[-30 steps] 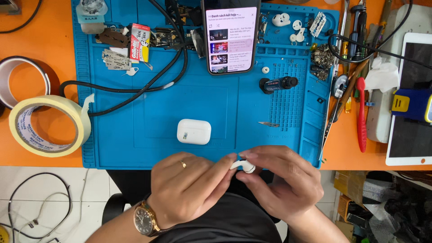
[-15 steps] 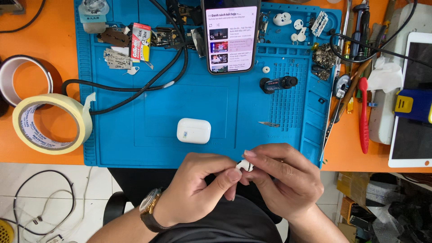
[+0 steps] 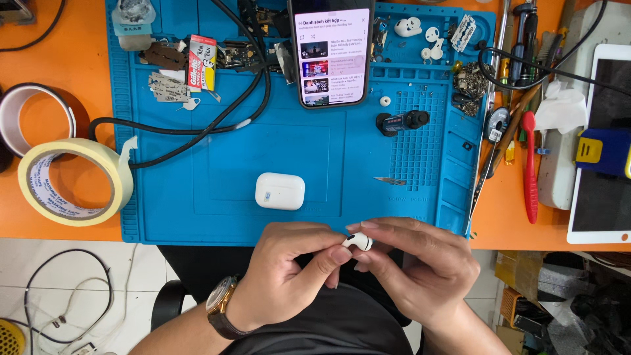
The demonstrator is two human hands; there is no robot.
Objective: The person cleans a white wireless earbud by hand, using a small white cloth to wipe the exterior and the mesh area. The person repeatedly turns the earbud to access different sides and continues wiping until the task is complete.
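While both my left hand (image 3: 289, 276) and right hand (image 3: 420, 269) pinch the white earbud (image 3: 358, 241), its long axis probably runs left-right, charging case (image 3: 280, 190) just beyond.

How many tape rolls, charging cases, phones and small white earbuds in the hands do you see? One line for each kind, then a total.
Tape rolls: 2, cream roll and brown roll
Charging case: 1
Phone: 1
Earbud held between left hand and right hand: 1
Total: 5
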